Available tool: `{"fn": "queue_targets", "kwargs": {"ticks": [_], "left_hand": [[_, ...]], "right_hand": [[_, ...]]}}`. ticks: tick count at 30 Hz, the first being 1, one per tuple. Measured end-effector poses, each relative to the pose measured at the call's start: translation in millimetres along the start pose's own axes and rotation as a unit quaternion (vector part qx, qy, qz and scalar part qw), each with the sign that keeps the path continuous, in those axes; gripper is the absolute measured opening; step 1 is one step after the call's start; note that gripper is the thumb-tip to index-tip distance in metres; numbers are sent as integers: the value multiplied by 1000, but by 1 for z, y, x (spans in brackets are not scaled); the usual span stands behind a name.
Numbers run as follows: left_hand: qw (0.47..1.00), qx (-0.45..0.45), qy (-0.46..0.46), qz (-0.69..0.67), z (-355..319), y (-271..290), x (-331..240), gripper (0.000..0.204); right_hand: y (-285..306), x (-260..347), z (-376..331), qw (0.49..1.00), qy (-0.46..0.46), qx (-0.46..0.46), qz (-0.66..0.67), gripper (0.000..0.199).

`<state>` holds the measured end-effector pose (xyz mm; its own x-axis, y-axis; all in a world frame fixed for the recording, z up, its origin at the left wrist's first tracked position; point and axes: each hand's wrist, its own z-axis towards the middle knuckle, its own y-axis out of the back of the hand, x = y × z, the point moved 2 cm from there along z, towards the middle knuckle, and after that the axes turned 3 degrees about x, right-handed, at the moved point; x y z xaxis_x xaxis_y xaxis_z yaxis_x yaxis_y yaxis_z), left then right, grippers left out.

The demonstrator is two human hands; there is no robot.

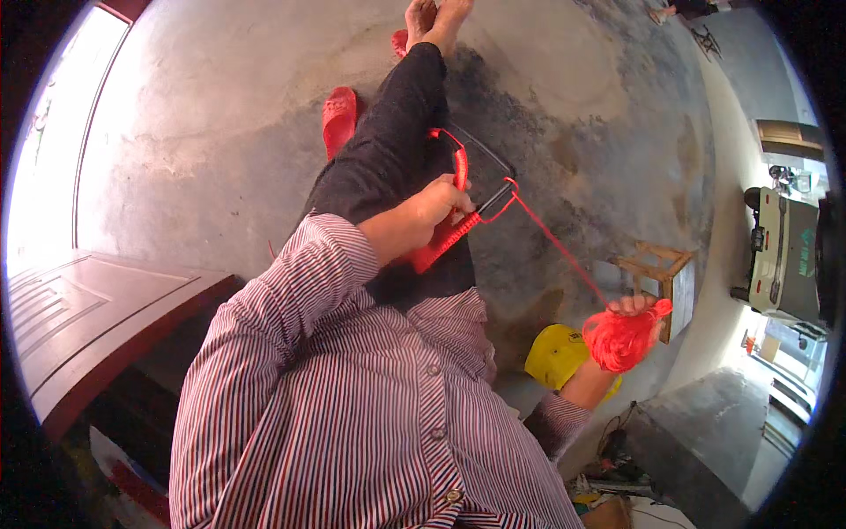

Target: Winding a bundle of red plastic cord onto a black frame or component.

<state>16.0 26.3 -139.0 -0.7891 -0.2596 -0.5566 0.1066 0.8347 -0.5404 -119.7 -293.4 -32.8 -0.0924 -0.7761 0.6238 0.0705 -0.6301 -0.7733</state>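
My left hand [438,204] is closed on a black metal frame partly wrapped in red cord, resting over my dark-trousered legs. Bare black rod [486,152] shows at the frame's far right corner. Tight red cord wrapping [451,242] covers the near side, below my fingers. From a loop round the rod, a single red strand [560,247] runs taut toward the lower right. It ends at a loose bundle of red cord [621,339], which my right hand [636,306] grips out to the side. The bundle hides part of that hand.
Beyond my right hand stands a small wooden stool [677,291]. A yellow container [555,353] sits below my right forearm. Red slippers [339,122] lie on the concrete floor near my bare feet. At left is a panelled board [97,309]; far right, a parked vehicle [789,256].
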Motion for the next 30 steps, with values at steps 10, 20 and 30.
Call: {"fn": "queue_targets", "kwargs": {"ticks": [10,20,30], "left_hand": [[998,-60,-29,-20,-15,6,15,44],[996,-33,-3,-85,-2,25,21,35],[988,-92,-4,120,-15,24,14,42]], "right_hand": [[-45,-177,33,914,-287,-41,-284,23],[-104,-158,3,952,-255,-41,-166,18],[-131,-142,11,960,-205,-104,-158,20]]}}
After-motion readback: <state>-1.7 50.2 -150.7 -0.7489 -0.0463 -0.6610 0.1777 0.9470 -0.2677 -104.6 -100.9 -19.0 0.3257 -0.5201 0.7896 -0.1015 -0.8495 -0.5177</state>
